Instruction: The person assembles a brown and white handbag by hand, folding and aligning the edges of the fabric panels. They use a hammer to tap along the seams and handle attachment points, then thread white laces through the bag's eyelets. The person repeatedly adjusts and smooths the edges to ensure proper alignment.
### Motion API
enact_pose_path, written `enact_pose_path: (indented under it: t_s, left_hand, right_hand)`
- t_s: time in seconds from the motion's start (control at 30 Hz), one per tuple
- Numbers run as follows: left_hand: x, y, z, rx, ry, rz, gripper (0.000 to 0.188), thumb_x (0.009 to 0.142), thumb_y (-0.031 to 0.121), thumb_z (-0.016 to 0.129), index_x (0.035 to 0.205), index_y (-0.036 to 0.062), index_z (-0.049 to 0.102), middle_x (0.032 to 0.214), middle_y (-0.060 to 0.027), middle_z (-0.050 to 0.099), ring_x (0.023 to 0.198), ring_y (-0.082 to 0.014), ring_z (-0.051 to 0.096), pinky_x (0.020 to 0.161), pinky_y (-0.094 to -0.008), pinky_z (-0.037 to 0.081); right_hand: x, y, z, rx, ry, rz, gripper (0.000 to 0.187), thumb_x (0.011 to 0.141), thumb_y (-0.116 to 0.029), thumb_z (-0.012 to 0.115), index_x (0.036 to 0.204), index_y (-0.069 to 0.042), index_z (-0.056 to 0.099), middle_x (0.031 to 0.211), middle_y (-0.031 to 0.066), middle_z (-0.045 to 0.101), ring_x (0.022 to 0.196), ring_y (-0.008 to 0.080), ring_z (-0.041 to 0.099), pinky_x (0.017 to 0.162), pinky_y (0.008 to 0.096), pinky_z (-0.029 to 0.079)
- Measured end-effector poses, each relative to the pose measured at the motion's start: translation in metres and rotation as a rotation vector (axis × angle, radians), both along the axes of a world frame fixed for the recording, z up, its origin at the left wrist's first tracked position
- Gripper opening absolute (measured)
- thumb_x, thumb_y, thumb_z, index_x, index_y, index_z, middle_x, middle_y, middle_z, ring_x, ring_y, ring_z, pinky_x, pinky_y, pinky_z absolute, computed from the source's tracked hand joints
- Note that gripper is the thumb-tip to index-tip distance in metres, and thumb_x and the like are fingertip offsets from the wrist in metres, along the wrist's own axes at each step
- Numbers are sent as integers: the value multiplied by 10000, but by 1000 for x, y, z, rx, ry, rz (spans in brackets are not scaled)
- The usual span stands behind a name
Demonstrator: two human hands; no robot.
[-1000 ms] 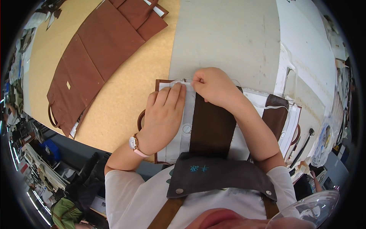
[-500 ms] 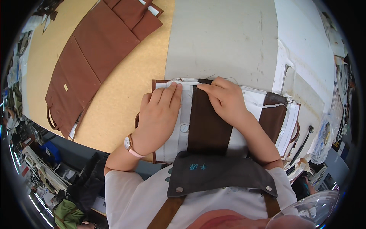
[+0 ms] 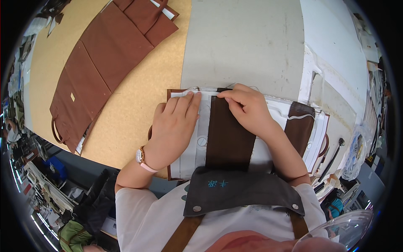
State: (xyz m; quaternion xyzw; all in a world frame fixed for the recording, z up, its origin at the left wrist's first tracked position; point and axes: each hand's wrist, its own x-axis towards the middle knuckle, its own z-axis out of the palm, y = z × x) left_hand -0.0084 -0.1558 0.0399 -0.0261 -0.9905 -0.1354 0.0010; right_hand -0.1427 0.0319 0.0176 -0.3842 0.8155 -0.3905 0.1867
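both hands flat on brown strip w/ white panel.

A stack of flat panels lies at the table's near edge, a strap across it. Both hands rest on top: the left hand left of the strap, the right hand on it. More pieces lie far left.

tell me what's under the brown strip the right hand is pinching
Under the brown strip lies a white panel backed by a brown piece whose edge shows. The left hand presses it flat; the right hand covers the rest.
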Motion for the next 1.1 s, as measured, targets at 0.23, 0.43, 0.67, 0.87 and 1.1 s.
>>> enact_pose_path:
  t_s: [0.23,0.43,0.67,0.87,1.1]
  left_hand:
    - [-1,-1,0,15,11,-4,553,829,135,725,1356,86,563,1219,-55,616,1027,-210,580,829,-355,455]
    - [-1,1,-1,-35,17,-14,539,829,138,726,1349,127,586,1191,-61,614,1008,-218,581,824,-358,462]
    - [-4,4,-3,-44,0,-8,534,827,170,734,1345,165,605,1184,-85,597,998,-231,577,798,-370,478]
    - [-11,22,4,-138,71,-16,574,826,228,742,1348,54,580,1269,-119,568,1167,-270,543,956,-408,432]
    - [-7,24,-2,-91,-21,-101,640,825,271,743,1373,9,540,1298,-179,548,1235,-316,519,1017,-439,403]
  right_hand:
    - [-1,1,-2,-31,13,16,163,859,-1,628,971,-64,728,740,72,571,652,240,562,592,353,442]
    - [0,2,-3,-23,7,1,147,856,-40,624,958,-83,720,775,63,605,665,267,596,614,385,469]
    - [1,0,-8,-33,44,-22,166,861,4,621,967,-57,733,768,87,603,665,257,579,601,365,454]
    - [6,7,0,7,220,-59,221,836,10,611,990,-84,739,803,95,597,690,285,609,626,397,492]
    - [2,62,27,67,31,-102,283,827,40,621,1050,-81,744,777,90,565,668,236,590,589,351,464]
